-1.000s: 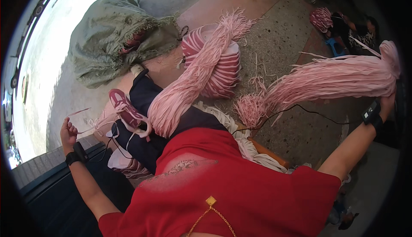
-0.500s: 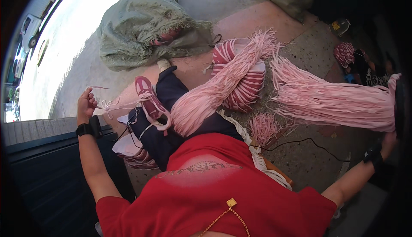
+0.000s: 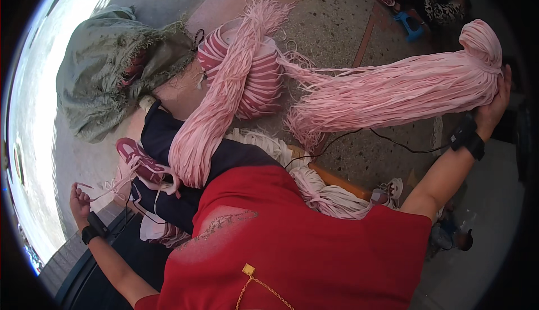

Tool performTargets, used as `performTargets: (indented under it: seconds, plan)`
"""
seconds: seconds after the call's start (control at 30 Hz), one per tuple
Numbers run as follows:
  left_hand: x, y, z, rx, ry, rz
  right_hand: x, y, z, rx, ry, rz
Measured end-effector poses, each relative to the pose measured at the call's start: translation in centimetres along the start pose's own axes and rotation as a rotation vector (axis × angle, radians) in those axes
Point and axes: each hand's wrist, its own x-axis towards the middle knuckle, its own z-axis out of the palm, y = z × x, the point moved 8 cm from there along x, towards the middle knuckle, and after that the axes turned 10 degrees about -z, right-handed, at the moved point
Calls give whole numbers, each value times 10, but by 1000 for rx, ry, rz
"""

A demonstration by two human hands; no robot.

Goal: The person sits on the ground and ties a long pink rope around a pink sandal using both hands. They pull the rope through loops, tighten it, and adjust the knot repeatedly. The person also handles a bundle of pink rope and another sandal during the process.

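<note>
At the far left, my left hand [image 3: 80,200] is closed on a thin pink shoelace [image 3: 101,196], with its tip sticking out above the fingers. The lace runs to a maroon and pink shoe [image 3: 140,158] resting on my dark trouser leg. On the right, my right hand [image 3: 496,101] grips a long bundle of pink shoelaces [image 3: 393,94] by its looped, tied end; some fingers are hidden behind it. Its loose ends spread over the floor. Another pink lace bundle [image 3: 216,105] lies across my thigh and over a round stack of maroon striped shoe parts [image 3: 261,82].
A green woven sack [image 3: 106,80] stands at the far left. White lace bundles [image 3: 331,195] lie beside my hip near an orange-brown edge [image 3: 339,181]. A black cable [image 3: 387,140] runs to my right wrist. Another person [image 3: 441,9] is at the upper right, near a blue object [image 3: 409,26].
The view has turned to the right. My right hand has brought the looped end of the lace bundle into clearer view, farther from me. My left hand still holds the lace.
</note>
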Motion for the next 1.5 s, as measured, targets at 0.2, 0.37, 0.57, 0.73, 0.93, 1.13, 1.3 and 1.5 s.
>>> performTargets:
  seconds: [0.2,0.37,0.57,0.73,0.93,1.13,1.3,1.5]
  plan:
    - [-37,-8,96,142,-46,2,-3,32,52,142,-21,49]
    - [-44,-1,81,145,-9,1,-60,105,108,341,-45,114]
    - [-47,5,55,145,54,-3,-61,116,109,432,-74,160]
    - [-51,-3,73,181,21,-27,-55,92,107,362,78,194]
    - [-52,3,85,185,-5,-7,-55,76,57,537,-175,161]
    - [-35,3,95,174,-48,-3,-77,43,-15,399,-160,164]
    - [-21,14,116,192,-159,38,-91,7,-78,97,91,154]
    - [-20,18,124,129,-224,59,-113,-5,-161,-41,236,258]
